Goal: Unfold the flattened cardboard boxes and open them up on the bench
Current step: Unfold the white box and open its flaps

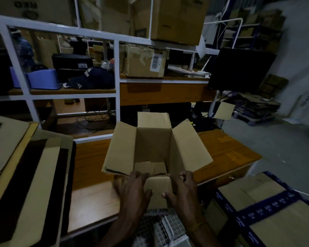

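While both hands pinch the near flap (156, 191) of the open box (155, 148), left hand (132, 189) and right hand (181, 189) with fingers curled over its edge, flattened cardboard (25, 175) lies at nine o'clock and a taped carton (275, 211) at four.

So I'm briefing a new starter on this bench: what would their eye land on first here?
The opened cardboard box in the middle of the wooden bench, flaps spread, with the left hand and right hand gripping its near flap. Next, the flattened cartons stacked at the left and the blue-taped box at the lower right.
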